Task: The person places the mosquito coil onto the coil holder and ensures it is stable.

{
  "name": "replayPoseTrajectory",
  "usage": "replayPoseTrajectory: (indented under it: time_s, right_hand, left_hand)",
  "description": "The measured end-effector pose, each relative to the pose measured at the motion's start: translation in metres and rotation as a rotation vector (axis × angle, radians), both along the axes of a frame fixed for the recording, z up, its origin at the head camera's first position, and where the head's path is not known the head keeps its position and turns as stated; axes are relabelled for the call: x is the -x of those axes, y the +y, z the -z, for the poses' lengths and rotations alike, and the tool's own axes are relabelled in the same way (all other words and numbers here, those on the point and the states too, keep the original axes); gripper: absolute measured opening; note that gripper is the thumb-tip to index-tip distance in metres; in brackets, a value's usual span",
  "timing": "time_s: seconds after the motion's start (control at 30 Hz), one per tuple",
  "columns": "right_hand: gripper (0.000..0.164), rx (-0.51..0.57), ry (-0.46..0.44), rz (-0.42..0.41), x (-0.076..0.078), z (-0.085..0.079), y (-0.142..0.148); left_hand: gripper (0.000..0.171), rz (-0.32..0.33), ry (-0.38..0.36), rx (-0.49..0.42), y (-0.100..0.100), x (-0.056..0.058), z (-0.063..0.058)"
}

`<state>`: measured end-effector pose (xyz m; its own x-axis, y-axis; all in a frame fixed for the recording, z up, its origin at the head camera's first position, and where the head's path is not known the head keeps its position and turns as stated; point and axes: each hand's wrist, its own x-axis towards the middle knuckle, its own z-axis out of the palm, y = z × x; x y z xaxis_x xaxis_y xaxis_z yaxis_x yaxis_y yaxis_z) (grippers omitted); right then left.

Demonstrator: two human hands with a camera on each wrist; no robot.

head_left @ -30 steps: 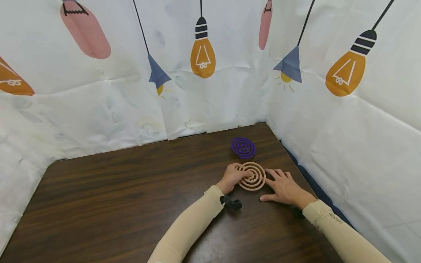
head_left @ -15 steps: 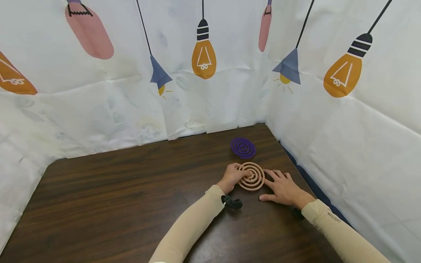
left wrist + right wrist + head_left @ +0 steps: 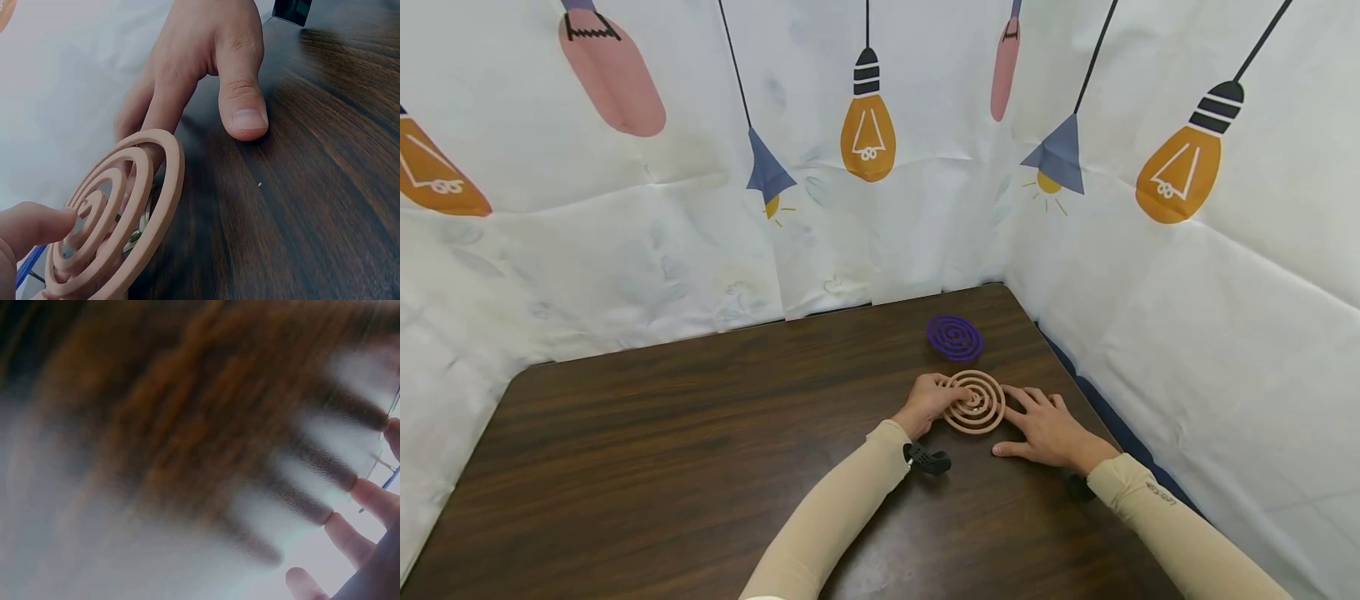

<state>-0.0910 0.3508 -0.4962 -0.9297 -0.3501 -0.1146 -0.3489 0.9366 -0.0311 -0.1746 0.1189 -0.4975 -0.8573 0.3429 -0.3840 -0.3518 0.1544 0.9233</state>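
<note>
A tan mosquito coil [image 3: 986,403] is gripped at its left side by my left hand [image 3: 927,404]. The left wrist view shows the left thumb [image 3: 37,226] on top near the coil's centre, with other fingers partly hidden beneath. Some small shiny metal piece [image 3: 134,240] shows through the rings; its kind is unclear. My right hand [image 3: 1047,429] rests on the table with fingers spread, the index finger at the coil's right edge. Fingertips [image 3: 374,499] touch the dark tabletop in the right wrist view. Behind the tan coil sits a purple spiral coil [image 3: 955,337].
The dark wood table [image 3: 662,467] stretches far to the left. White cloth [image 3: 700,242] printed with lamps and bulbs hangs along its back and sides. The table's right edge [image 3: 1060,350] runs close beyond the right hand.
Both hands stay almost in place, the left one still holding the tan coil, which shifts only slightly. The head view has turned a little.
</note>
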Motion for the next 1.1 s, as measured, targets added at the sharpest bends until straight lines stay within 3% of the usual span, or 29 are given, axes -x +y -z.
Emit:
replayPoseTrajectory:
  time_s: [0.5, 1.1]
  right_hand:
    - [0.082, 0.018, 0.019, -0.006, 0.006, -0.005, 0.007]
    - [0.085, 0.012, 0.007, 0.011, 0.013, -0.006, 0.018]
  left_hand:
    - [0.027, 0.07, -0.067, -0.026, -0.006, 0.01, -0.003]
    - [0.035, 0.061, -0.142, -0.07, -0.017, 0.018, -0.006]
